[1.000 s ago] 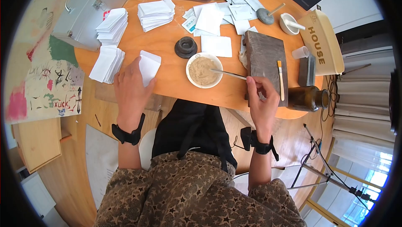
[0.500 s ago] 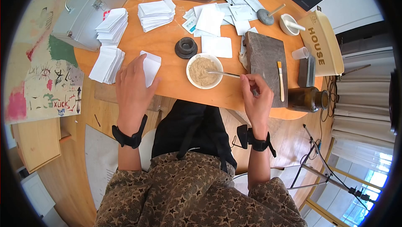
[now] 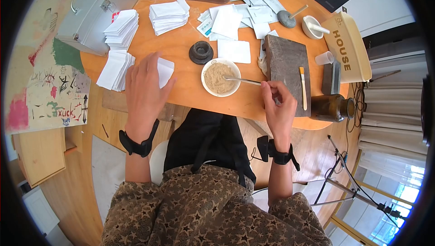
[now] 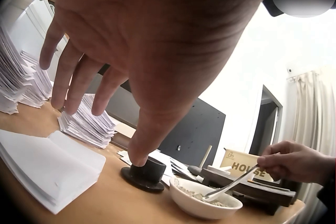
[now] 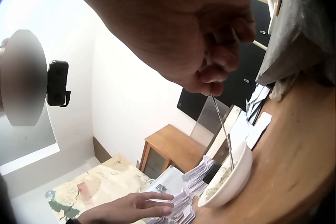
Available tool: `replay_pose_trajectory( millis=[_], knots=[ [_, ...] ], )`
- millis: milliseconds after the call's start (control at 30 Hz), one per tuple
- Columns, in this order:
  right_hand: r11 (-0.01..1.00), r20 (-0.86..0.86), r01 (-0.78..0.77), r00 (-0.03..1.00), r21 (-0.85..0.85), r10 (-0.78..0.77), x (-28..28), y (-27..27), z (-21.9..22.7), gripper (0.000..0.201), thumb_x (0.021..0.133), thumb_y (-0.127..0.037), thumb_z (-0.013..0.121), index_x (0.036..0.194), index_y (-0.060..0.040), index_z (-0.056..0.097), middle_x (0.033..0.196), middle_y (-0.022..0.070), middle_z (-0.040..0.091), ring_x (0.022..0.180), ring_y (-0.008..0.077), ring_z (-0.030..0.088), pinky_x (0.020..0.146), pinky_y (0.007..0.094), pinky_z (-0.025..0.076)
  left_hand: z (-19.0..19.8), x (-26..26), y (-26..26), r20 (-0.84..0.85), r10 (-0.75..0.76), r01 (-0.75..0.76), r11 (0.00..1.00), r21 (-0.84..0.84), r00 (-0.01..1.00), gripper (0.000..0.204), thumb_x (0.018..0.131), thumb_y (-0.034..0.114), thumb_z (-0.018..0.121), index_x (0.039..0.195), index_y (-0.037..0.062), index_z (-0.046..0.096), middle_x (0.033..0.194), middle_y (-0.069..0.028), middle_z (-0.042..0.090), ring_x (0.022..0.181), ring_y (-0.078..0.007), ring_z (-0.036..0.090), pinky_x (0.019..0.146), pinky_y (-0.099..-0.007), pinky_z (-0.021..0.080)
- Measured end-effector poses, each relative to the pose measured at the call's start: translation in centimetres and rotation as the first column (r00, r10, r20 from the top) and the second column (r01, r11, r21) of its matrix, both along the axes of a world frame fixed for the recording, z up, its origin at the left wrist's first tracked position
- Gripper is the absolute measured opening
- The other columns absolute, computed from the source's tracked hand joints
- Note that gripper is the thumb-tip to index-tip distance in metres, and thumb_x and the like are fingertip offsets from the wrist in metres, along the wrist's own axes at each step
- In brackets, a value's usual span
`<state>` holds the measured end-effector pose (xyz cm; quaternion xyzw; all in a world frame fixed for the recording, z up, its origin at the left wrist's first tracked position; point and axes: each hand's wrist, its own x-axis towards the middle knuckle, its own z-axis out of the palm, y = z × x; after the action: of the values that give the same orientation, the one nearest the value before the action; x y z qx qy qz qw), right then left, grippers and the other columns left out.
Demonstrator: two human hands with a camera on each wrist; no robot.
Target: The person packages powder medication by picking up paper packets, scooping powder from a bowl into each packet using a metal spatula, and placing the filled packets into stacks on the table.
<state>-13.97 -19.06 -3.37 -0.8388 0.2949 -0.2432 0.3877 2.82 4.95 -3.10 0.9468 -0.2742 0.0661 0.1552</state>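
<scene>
My right hand (image 3: 280,110) pinches the handle end of a metal spoon (image 3: 247,81), whose tip rests in tan powder (image 3: 219,74) inside a white bowl (image 3: 205,84). In the right wrist view, the spoon (image 5: 222,124) slants down into the bowl (image 5: 239,179). With fingers spread, my left hand (image 3: 146,92) hovers beside a white paper packet (image 3: 166,71); the left wrist view has the packet (image 4: 58,169) lying on the table below the fingers, apart from them. A black round holder (image 3: 201,52) stands just behind the bowl.
Stacks of white packets (image 3: 117,70) stand at the left, near a metal case (image 3: 93,14). Loose sachets (image 3: 260,14) lie at the back. On the right are a dark board (image 3: 285,60) with a brush (image 3: 303,89), a brown jar (image 3: 333,107) and a mortar (image 3: 310,30).
My left hand has risen off the packet, its fingers spreading. The right hand has moved left with the spoon, whose tip sits further into the powder.
</scene>
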Motion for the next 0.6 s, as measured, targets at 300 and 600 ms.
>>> replay_pose_trajectory(
  millis=[300,600],
  knots=[
    [0.999,0.005,0.009,1.0,0.034,-0.01,-0.1,0.0,0.1,0.015,0.095,-0.012,0.072,0.091,0.0024,0.067,0.065,0.0066,0.058,0.058,0.0096,0.046,0.052,0.0269,0.039,3.2,3.7,-1.4,0.153,-0.066,0.066,0.998,0.009,0.986,0.059,0.085,0.023,0.078,0.136,0.0056,0.054,0.132,-0.0145,0.062,0.124,-0.0301,0.058,0.112,-0.0507,0.037],
    [1.0,0.019,0.018,1.0,0.022,-0.019,-0.4,0.2,0.3,0.016,0.095,-0.012,0.072,0.09,0.0024,0.068,0.066,0.0073,0.058,0.059,0.0102,0.045,0.053,0.0265,0.039,5.2,12.0,-3.3,0.144,-0.176,0.156,0.978,0.139,0.974,0.047,0.087,0.024,0.075,0.127,0.0042,0.062,0.123,-0.019,0.067,0.113,-0.0379,0.062,0.1,-0.0455,0.047]
  ],
)
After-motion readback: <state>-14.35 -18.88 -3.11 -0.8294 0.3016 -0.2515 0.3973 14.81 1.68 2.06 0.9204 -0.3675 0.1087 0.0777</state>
